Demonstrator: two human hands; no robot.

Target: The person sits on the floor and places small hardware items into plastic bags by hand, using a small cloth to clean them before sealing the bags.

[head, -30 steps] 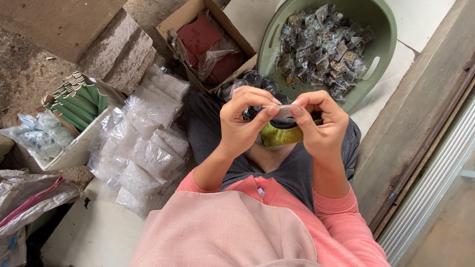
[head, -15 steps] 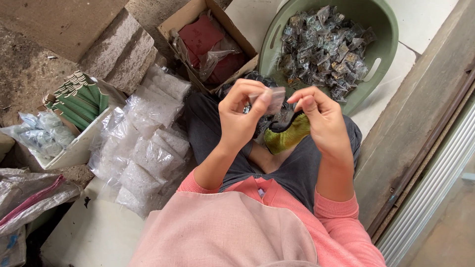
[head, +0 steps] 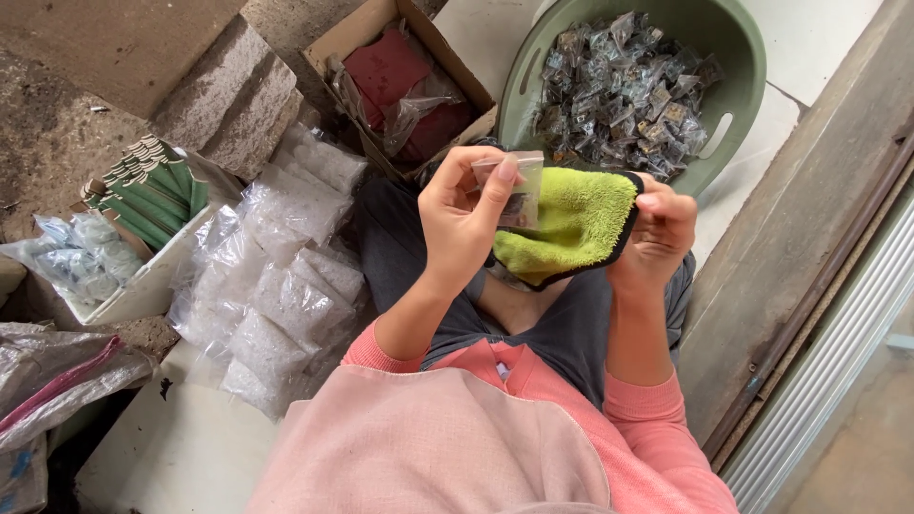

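My left hand (head: 466,221) pinches a small clear plastic bag (head: 519,190) with a dark item inside, held up above my lap. My right hand (head: 657,233) grips the edge of a yellow-green microfibre cloth (head: 571,224) with a black border, spread out just behind the little bag. Both hands hover over my grey-trousered legs. A pink apron and pink sleeves fill the bottom of the view.
A green plastic basin (head: 738,57) full of several small filled bags sits ahead on the right. A cardboard box (head: 381,57) with red contents stands ahead. Clear bags of white pieces (head: 286,276) pile at my left, beside a white box with green packets (head: 152,195).
The hands have drawn apart. The right hand let go of the small bag and now holds up the green cloth unfolded; the left hand keeps the bag.
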